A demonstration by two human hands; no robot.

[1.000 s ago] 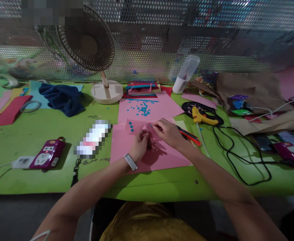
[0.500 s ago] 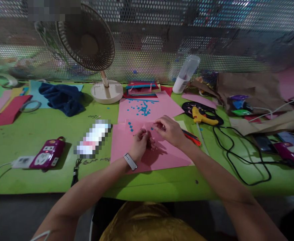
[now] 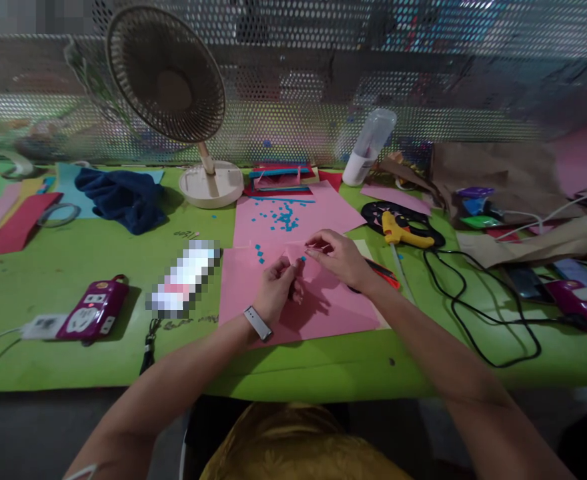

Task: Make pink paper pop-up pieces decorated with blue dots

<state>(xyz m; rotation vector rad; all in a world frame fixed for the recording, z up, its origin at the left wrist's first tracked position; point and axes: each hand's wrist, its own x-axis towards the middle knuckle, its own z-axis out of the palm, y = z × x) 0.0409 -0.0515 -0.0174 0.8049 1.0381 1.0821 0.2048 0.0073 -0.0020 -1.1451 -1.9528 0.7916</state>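
Observation:
My left hand (image 3: 276, 291), with a watch band at the wrist, is closed in a pinch on a small piece of pink paper (image 3: 292, 254). It is held just over a large pink sheet (image 3: 243, 300). My right hand (image 3: 339, 259) has thumb and forefinger pinched close to that piece; what they hold, if anything, is too small to make out. A tiny blue paper square (image 3: 303, 259) shows below the right fingertips. Several blue squares (image 3: 259, 254) lie left of the hands, and a scattered pile of blue squares (image 3: 286, 218) rests on another pink sheet (image 3: 253, 230) behind.
A fan (image 3: 211, 183) and a stack of coloured paper strips (image 3: 281, 179) stand at the back. To the right are a yellow glue gun (image 3: 404, 233), a black cable (image 3: 456, 307) and brown paper (image 3: 503, 180). A phone (image 3: 186, 277) and a purple power socket (image 3: 93, 310) lie left.
The view has shifted slightly. My left hand has turned a little, and the pink piece shows more clearly between the hands. My right hand stays pinched beside it.

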